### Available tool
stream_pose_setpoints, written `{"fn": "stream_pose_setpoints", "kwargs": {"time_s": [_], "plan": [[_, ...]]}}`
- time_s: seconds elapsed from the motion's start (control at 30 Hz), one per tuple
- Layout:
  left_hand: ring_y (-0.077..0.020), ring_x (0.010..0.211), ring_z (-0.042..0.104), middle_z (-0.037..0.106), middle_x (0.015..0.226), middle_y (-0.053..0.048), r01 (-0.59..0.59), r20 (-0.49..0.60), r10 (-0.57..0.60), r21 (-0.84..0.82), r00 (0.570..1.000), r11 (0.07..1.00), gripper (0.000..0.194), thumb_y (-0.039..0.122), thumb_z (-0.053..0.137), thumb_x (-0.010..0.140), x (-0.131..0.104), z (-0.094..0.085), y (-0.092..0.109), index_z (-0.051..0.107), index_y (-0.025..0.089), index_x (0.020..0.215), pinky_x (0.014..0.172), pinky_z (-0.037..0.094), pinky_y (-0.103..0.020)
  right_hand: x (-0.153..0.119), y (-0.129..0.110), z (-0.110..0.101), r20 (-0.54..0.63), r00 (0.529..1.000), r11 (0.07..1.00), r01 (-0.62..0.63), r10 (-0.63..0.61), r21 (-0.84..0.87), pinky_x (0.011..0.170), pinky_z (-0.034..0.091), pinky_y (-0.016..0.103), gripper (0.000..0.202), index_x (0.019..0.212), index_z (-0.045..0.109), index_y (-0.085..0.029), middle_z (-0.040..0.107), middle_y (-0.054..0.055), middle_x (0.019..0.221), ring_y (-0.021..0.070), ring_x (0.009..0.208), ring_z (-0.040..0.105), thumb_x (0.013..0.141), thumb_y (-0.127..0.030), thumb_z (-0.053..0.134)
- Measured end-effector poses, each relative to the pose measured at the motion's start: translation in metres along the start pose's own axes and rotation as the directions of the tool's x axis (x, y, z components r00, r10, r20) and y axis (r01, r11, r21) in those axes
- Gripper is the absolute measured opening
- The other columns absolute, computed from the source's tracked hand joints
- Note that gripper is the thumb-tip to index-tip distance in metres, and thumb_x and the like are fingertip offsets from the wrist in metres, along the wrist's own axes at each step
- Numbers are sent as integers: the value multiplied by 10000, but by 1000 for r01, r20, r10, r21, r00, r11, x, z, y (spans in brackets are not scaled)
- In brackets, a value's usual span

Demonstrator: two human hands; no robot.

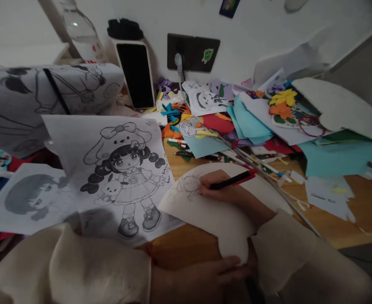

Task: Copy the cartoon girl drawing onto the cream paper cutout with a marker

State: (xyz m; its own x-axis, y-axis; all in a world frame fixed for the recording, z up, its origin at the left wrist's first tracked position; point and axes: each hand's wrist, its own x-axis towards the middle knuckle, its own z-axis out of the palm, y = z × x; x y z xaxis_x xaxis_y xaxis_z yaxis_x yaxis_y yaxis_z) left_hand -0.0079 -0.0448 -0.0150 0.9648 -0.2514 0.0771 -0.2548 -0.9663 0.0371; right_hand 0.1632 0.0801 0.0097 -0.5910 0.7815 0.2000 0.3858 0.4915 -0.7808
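On the table [181,247], in the head view, the white fan-shaped sheet [201,214] lies right in front of you, its narrow handle toward your body. Your right hand [220,195] has a narrow grip around a black and red pen [234,180], the tip by a small pencil-like sketch [188,184] on the sheet's left part; the low hold, near the tip, probably gives you finer control. Your left hand [211,275] has its fingers at the end of the handle, likely to steady the sheet; whether that grip pinches or merely presses, you cannot tell from here. The large cartoon picture [130,173] sits just to the left, its edge under the sheet's left tip, perhaps so that you can glance across easily. A smaller picture [35,198] lies beyond it, farther left. Behind, a phone [135,76] stands upright against a black-lidded cup [125,30], near a clear bottle [84,40]. Coloured scraps [173,112], light-blue paper [251,120] and loose pens crowd the sheet's far side, leaving little room to push it back. A long thin stick [291,204] runs along its right edge, and your own right forearm covers part of the surface.
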Motion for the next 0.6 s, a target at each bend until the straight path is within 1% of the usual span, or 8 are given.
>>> {"fn": "stream_pose_setpoints", "kwargs": {"time_s": [0.13,0.27,0.37,0.43,0.53,0.6], "plan": [[-217,1353,274,673,931,138,-10,7,10,2,1000,1000,120,356,583,711,0,-1,-1,701,369,726,1172,144,-417,0,0,0,-16,1000,1000,-2,2,-9,478,219,235,347,547,266,-183,288,-56,535,68,501,269,792,-139,508],[-221,1361,254,665,953,152,-4,21,4,15,1000,1000,140,340,576,722,0,-6,-2,700,378,775,1171,131,-422,0,-2,0,-14,1000,999,-17,17,-28,483,212,243,349,544,255,-185,270,-52,541,75,509,260,792,-115,491],[-219,1368,238,660,978,144,9,45,-10,18,999,1000,148,332,586,709,0,-7,-2,699,387,787,1175,130,-407,-1,-1,2,-20,1000,999,-22,21,-31,487,209,249,359,545,244,-184,261,-51,546,75,511,264,789,-128,501],[-221,1369,234,655,1013,124,10,46,-11,15,999,1000,149,332,588,707,0,-6,-1,703,373,793,1177,124,-401,-1,0,2,-19,1000,999,-25,24,-29,484,207,250,358,551,242,-184,260,-50,548,74,511,265,794,-138,501],[-229,1373,222,660,1005,112,13,44,-14,4,999,1000,132,325,601,698,0,-5,-1,710,356,766,1179,122,-406,-1,1,3,-10,1000,1000,-24,24,-17,488,213,249,357,556,247,-183,275,-48,552,73,515,273,806,-146,500],[-232,1374,219,671,947,123,2,36,-1,-8,999,1000,115,337,598,697,-1,-4,-1,707,366,719,1181,120,-412,-1,1,3,-3,1000,1000,-15,15,0,495,223,248,362,556,249,-182,287,-47,557,72,517,282,813,-152,503]]}}
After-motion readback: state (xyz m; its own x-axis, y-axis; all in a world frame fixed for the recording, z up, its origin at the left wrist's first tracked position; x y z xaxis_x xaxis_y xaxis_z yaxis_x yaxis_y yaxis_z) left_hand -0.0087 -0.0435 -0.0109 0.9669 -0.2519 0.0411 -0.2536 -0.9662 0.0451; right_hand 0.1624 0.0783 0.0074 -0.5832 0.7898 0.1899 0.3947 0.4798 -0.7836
